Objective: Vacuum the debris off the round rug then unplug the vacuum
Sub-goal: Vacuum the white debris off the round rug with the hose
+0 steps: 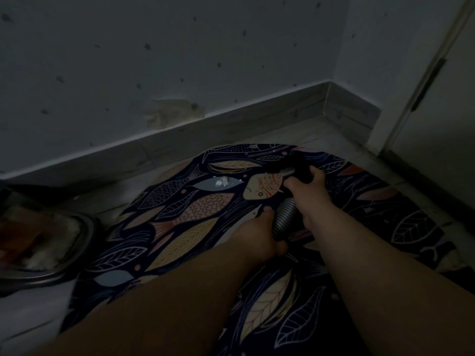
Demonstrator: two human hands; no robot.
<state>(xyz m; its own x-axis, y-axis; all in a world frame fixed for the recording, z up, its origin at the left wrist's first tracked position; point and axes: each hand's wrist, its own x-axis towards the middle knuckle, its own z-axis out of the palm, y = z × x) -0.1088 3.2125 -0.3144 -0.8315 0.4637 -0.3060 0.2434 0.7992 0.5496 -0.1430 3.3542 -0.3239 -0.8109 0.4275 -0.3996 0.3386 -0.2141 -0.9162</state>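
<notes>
One dark nozzle, hard to see, in my right hand; left hand grips vacuum hose; crumbs lie left.

Pale tiled floor at a dimly lit room corner. A round rug (dark, patterned with fish and leaves) lies flat on it, near the baseboard. Just beside the rug's left edge rests a dark rounded object, too dim to identify.
</notes>
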